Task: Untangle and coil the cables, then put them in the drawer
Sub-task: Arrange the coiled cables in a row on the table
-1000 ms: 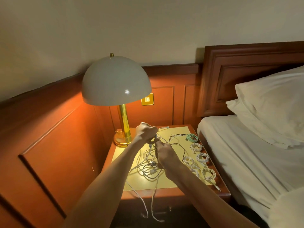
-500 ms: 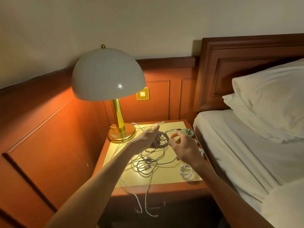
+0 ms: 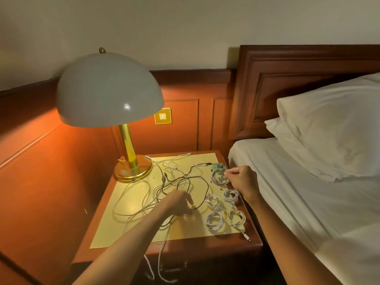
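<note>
Pinching hand: right hand point(image 3: 242, 182), fingertips closed on white coil point(image 3: 218, 178) just left of them.
Left hand point(image 3: 178, 202): fingers curled onto tangle point(image 3: 141, 194) beneath; grip unclear.
Coils point(image 3: 214, 221): four more, below right fingers.

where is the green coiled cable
In the head view, the green coiled cable lies at the far right of the nightstand, just behind the white coil the right hand pinches.

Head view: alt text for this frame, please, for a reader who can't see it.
A person's right hand pinches a white coil at the nightstand's right edge, beside a green coil and four more white coils; the left hand touches the loose tangle. A lit lamp stands behind, a bed to the right.
</note>
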`<move>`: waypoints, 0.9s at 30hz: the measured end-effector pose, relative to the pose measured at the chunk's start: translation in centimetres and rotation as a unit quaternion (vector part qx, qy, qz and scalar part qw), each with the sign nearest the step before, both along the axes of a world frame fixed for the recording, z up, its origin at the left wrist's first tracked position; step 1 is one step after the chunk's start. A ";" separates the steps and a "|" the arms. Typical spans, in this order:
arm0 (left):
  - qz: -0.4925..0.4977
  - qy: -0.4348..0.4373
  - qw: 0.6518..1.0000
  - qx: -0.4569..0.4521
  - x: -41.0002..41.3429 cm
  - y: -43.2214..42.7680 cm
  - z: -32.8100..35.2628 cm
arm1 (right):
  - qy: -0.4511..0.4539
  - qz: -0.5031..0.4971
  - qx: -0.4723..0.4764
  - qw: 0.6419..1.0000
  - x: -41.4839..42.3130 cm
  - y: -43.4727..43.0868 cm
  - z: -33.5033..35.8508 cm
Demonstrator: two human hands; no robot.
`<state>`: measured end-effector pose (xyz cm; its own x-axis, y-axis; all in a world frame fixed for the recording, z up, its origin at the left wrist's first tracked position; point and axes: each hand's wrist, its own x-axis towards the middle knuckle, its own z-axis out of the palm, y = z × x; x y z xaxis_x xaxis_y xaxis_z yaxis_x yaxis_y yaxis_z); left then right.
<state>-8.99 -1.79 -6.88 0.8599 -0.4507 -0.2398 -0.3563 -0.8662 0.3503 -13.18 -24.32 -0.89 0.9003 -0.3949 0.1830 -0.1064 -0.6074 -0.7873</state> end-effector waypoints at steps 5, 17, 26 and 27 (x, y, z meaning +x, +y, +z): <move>-0.009 -0.132 0.990 -0.043 0.9 0.4 -1.1 | 0.046 -0.016 0.032 0.998 1.8 -0.2 -2.3; 0.097 -0.294 0.913 -0.264 6.9 4.3 11.2 | 0.177 -0.026 -0.129 0.975 8.3 4.7 -4.9; 0.091 -0.329 0.867 -0.364 6.8 6.5 16.3 | -0.038 0.017 -0.138 0.990 9.4 6.6 -0.8; 0.079 -0.333 0.853 -0.394 6.7 6.7 17.2 | -0.088 0.038 -0.074 0.993 9.3 6.8 1.0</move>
<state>-2.31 4.88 10.31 0.7525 -0.1133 0.6488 -0.6041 -0.5111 0.6114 -3.90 -17.51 0.10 0.8749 -0.2850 0.3916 0.0754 -0.7184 -0.6915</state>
